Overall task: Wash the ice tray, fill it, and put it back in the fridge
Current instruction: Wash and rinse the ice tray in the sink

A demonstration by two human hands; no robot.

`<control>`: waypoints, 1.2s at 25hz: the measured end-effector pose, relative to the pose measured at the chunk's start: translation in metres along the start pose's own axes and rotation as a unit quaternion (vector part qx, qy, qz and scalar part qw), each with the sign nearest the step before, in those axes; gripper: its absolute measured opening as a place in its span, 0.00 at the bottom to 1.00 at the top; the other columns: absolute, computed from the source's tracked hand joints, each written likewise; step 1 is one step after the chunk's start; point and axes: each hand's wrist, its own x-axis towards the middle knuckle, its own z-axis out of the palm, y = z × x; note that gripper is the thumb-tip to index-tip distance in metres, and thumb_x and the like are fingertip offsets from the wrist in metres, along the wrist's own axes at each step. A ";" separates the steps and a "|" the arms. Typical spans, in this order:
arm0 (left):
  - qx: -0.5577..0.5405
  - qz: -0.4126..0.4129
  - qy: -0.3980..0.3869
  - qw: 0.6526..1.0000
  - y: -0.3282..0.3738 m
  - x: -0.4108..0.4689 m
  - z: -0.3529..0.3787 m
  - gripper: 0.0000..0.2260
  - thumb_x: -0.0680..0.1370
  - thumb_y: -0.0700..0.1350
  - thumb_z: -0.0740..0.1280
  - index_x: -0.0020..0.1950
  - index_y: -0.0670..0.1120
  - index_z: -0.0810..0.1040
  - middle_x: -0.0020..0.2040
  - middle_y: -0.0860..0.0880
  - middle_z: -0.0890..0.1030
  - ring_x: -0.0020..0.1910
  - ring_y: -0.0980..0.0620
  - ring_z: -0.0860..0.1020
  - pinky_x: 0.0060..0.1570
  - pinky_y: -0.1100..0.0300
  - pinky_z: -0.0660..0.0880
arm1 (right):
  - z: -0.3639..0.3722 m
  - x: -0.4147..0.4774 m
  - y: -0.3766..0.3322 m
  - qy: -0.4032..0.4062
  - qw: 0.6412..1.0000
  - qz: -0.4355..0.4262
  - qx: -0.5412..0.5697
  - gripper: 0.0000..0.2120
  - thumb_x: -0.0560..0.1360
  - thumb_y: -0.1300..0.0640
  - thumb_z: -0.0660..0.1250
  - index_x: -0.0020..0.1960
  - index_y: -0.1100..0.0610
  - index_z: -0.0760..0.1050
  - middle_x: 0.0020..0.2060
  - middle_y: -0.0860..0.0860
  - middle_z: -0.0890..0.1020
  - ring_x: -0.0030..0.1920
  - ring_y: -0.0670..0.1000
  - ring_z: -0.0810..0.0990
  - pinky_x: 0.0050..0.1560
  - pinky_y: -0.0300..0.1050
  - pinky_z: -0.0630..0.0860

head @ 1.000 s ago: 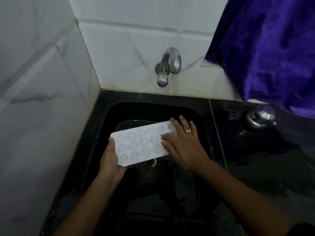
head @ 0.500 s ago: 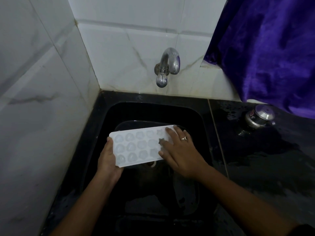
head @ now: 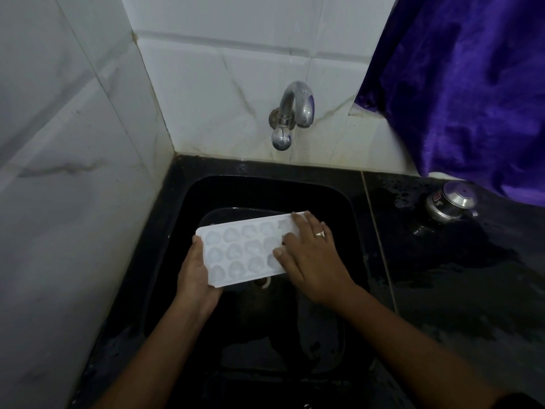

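Note:
A white ice tray (head: 241, 249) with three rows of round cells hangs over the black sink (head: 265, 196), cells facing up. My left hand (head: 196, 276) grips its near left end from below, thumb on the edge. Over the tray's right end lies my right hand (head: 312, 261), palm down, fingers spread and pressed on the cells; a ring shows on one finger. That hand hides the right part of the tray. Above the sink a metal tap (head: 290, 113) sticks out of the tiled wall; no water runs from it.
White marble tiles close the left side and the back. A wet black counter (head: 457, 276) runs to the right, with a small steel lidded pot (head: 451, 202) on it. Purple cloth (head: 472, 84) hangs at the upper right. The drain (head: 264, 281) sits under the tray.
The tray has shifted slightly left and toward me. My right hand slid along the right end cells, its fingers moving from the tray's middle up to its far edge.

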 end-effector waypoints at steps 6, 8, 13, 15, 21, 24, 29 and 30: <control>0.004 -0.002 -0.001 1.000 0.001 0.000 -0.002 0.27 0.86 0.63 0.56 0.70 0.45 0.80 0.63 0.42 0.86 0.58 0.41 0.87 0.53 0.44 0.81 | -0.007 0.002 0.012 0.007 1.000 -0.009 -0.017 0.27 0.84 0.36 0.43 0.67 0.44 0.76 0.82 0.57 0.57 0.83 0.61 0.48 0.80 0.66 0.47; 0.006 0.001 0.001 1.000 0.001 0.001 0.000 0.28 0.86 0.64 0.56 0.71 0.45 0.79 0.63 0.41 0.86 0.59 0.40 0.86 0.53 0.44 0.81 | -0.001 0.001 0.000 0.005 1.000 0.002 0.001 0.29 0.84 0.36 0.43 0.66 0.50 0.76 0.82 0.59 0.57 0.83 0.61 0.49 0.80 0.66 0.50; 0.004 -0.002 0.007 1.000 0.003 -0.005 0.001 0.26 0.87 0.61 0.56 0.69 0.40 0.78 0.58 0.43 0.87 0.53 0.42 0.87 0.45 0.50 0.82 | -0.004 -0.002 0.016 0.003 1.000 -0.016 -0.009 0.26 0.84 0.37 0.44 0.68 0.43 0.75 0.82 0.57 0.58 0.83 0.61 0.49 0.80 0.66 0.49; 0.005 -0.007 0.003 1.000 -0.001 -0.005 0.005 0.27 0.87 0.62 0.56 0.70 0.42 0.79 0.59 0.42 0.87 0.54 0.42 0.88 0.47 0.47 0.82 | -0.002 0.000 0.005 0.003 1.000 0.014 0.011 0.28 0.84 0.36 0.43 0.65 0.48 0.76 0.82 0.58 0.58 0.83 0.61 0.49 0.80 0.66 0.50; 0.006 -0.003 0.016 1.000 0.002 -0.002 0.000 0.24 0.86 0.61 0.57 0.68 0.45 0.81 0.58 0.43 0.88 0.52 0.43 0.88 0.45 0.47 0.83 | 0.000 -0.005 0.019 0.001 1.000 -0.010 -0.005 0.26 0.84 0.37 0.44 0.71 0.43 0.73 0.82 0.57 0.59 0.82 0.61 0.51 0.79 0.68 0.52; 0.010 -0.006 0.016 1.000 0.002 -0.002 0.006 0.26 0.86 0.63 0.57 0.70 0.45 0.80 0.59 0.42 0.87 0.55 0.41 0.87 0.50 0.44 0.82 | 0.009 -0.007 0.003 -0.015 1.000 0.010 0.005 0.31 0.84 0.35 0.43 0.73 0.51 0.72 0.82 0.58 0.57 0.83 0.61 0.50 0.79 0.68 0.54; 0.018 -0.007 0.009 1.000 0.001 -0.006 0.004 0.25 0.86 0.62 0.56 0.68 0.45 0.81 0.60 0.43 0.87 0.54 0.42 0.88 0.48 0.46 0.82 | 0.002 -0.009 0.018 0.007 1.000 0.008 -0.012 0.26 0.85 0.36 0.43 0.72 0.42 0.71 0.82 0.57 0.57 0.83 0.61 0.49 0.79 0.68 0.50; 0.014 -0.009 0.008 1.000 -0.001 -0.007 0.007 0.25 0.86 0.62 0.56 0.68 0.44 0.81 0.60 0.42 0.87 0.55 0.41 0.88 0.49 0.45 0.82 | 0.004 -0.009 0.013 0.008 1.000 0.021 -0.002 0.28 0.84 0.36 0.42 0.72 0.45 0.72 0.82 0.57 0.57 0.83 0.61 0.49 0.79 0.68 0.51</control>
